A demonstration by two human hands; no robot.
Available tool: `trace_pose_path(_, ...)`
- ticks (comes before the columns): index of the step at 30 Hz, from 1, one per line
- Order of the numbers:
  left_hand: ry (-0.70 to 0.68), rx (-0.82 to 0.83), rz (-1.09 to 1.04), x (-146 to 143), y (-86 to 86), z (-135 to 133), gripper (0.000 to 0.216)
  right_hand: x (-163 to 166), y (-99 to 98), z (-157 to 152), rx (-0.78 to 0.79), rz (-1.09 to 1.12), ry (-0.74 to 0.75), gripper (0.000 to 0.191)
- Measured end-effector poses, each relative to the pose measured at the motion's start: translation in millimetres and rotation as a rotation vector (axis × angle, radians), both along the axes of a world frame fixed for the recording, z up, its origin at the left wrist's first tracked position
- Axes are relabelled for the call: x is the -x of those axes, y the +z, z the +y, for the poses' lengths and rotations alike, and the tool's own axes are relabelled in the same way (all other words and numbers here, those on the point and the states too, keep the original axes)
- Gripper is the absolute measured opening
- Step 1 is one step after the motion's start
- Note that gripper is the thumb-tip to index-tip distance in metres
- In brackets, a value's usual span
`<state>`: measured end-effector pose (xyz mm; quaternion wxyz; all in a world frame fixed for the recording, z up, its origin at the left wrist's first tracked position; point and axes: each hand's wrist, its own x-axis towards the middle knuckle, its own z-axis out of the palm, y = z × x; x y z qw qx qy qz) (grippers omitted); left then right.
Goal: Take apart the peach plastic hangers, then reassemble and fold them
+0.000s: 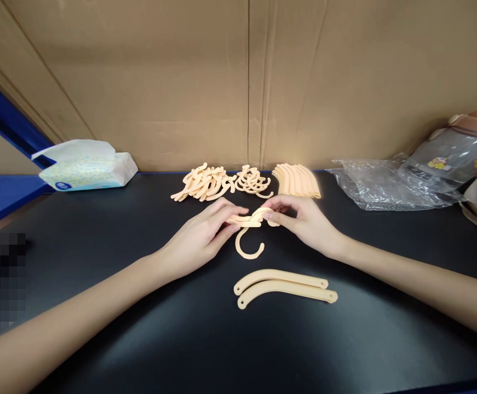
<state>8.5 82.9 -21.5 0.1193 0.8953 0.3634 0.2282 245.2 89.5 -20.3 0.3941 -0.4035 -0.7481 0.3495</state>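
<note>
Both hands meet at the middle of a black table (98, 262), pinching a peach plastic hanger piece (250, 220) between them. My left hand (205, 235) grips its left end with closed fingers, and my right hand (302, 219) grips its right end. A hook (248, 249) hangs down from the piece toward me, its curl resting near the table. Two long curved peach arms (283, 287) lie side by side on the table just in front of the hands.
At the back lie a heap of peach hooks (205, 183), a smaller tangle of hooks (254, 181) and a stack of curved arms (298, 180). A tissue pack (86, 167) sits back left. Crumpled clear plastic (381, 186) and a container (455, 150) are back right. A cardboard wall (238, 82) stands behind.
</note>
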Motion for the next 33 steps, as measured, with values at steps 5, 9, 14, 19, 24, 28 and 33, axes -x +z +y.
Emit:
trace_pose_path(5, 0.076, -0.202, -0.065, -3.7, 6.2, -6.5, 0.051, -23.7, 13.4, 1.4, 0.165, 0.042, -0.057, 0.022)
trace_pose_path(9, -0.035, -0.214, -0.035, -5.2, 7.6, -9.0, 0.03, -53.4, 19.4, -0.2, 0.289, 0.021, -0.106, 0.026)
trace_pose_path(14, -0.192, -0.127, 0.071, -5.6, 5.8, -8.3, 0.016, -70.8, 22.5, -0.6, 0.348, -0.108, -0.085, 0.03)
trace_pose_path(19, -0.152, -0.123, 0.138, -4.3, 4.6, -5.7, 0.017, -72.9, 13.7, 3.4, 0.254, -0.222, -0.019, 0.033)
trace_pose_path(24, -0.132, -0.156, 0.146, -3.3, 4.1, -4.7, 0.019, -75.9, 3.2, 5.5, 0.121, -0.292, -0.073, 0.032)
trace_pose_path(28, -0.142, -0.179, 0.147, -3.0, 3.7, -4.2, 0.021, -74.6, -0.6, 4.7, 0.052, -0.316, -0.084, 0.031)
trace_pose_path(33, -0.139, -0.191, 0.152, -3.0, 5.6, -3.8, 0.021, -72.3, -4.1, 3.1, 0.004, -0.346, -0.089, 0.03)
